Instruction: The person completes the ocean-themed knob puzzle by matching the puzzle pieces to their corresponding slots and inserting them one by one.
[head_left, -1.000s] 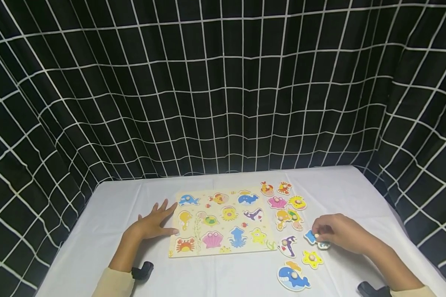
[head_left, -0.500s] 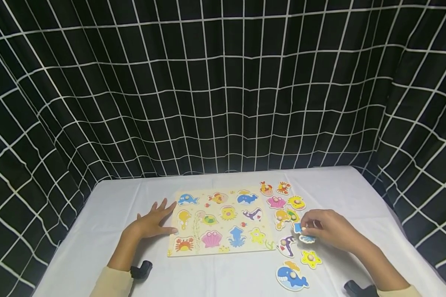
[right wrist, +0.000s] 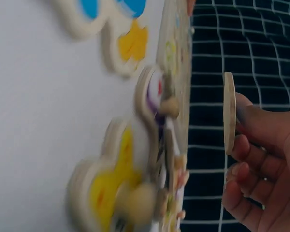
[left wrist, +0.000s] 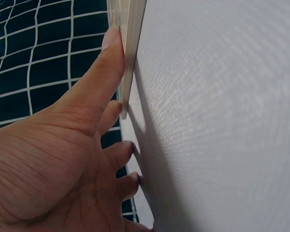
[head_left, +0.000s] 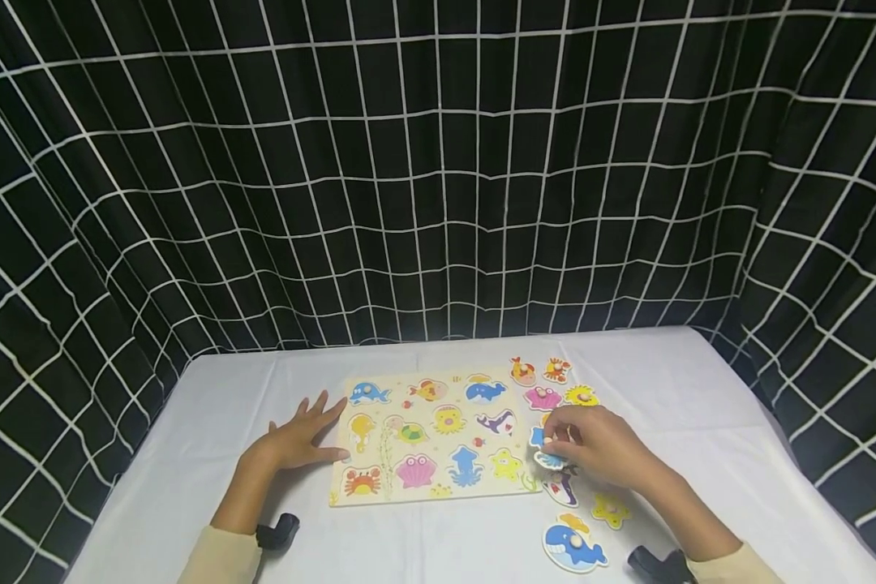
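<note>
A wooden sea-animal puzzle board (head_left: 482,487) lies on the white table, with a blue dolphin piece (head_left: 380,393) in its upper-left slot. My left hand (head_left: 295,444) has its fingers spread, thumb and forefinger touching the board's left edge; in the left wrist view the thumb (left wrist: 108,55) lies against that edge. My right hand (head_left: 602,446) pinches the small knob of a blue squid piece (head_left: 538,436) and holds it at the board's right edge. The right wrist view shows this piece (right wrist: 229,113) edge-on, lifted off the table.
Right of the board lie loose knobbed pieces: a fish (head_left: 523,372), a crab (head_left: 557,371), a pink shell (head_left: 543,398), a yellow octopus (head_left: 581,395), a purple-and-white one (head_left: 560,489), a starfish (head_left: 610,511) and a whale (head_left: 575,548). A black grid curtain (head_left: 438,203) surrounds the table.
My right hand has carried the squid piece leftwards from among the loose pieces to the board's right edge. My left hand has stayed at the board's left edge.
</note>
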{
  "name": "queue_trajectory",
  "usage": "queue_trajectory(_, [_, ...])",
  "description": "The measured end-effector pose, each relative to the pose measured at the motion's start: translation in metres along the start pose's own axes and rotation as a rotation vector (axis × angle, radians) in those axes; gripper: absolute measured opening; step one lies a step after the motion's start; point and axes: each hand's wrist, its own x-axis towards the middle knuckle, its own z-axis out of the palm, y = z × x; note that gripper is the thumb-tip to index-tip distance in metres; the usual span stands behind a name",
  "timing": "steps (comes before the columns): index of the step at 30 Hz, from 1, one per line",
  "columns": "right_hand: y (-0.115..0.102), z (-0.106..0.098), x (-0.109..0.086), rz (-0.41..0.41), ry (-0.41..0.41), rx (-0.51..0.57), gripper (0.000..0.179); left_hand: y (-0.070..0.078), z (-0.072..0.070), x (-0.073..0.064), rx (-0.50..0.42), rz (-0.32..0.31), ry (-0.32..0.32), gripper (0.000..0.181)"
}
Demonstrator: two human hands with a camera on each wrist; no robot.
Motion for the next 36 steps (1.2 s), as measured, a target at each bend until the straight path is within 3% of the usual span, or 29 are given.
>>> queue_trajectory(10, [-0.026, 0.007, 0.014, -0.034, 0.035, 0.027, 0.014, -0.002, 0.000, 0.007, 0.017, 0.005, 0.004, 0.100])
queue_trajectory(25, [-0.057, 0.021, 0.031, -0.083, 0.024, 0.037, 0.014, 0.002, -0.002, 0.002, -0.002, -0.001, -0.001, 0.097])
queue_trajectory(31, [-0.067, 0.029, 0.037, -0.078, -0.006, 0.057, 0.015, 0.001, -0.003, 0.000, 0.002, -0.010, -0.017, 0.097])
queue_trajectory(36, [-0.078, 0.037, 0.040, -0.027, -0.040, 0.050, 0.018, 0.000, 0.000, 0.001, -0.011, -0.012, -0.020, 0.098])
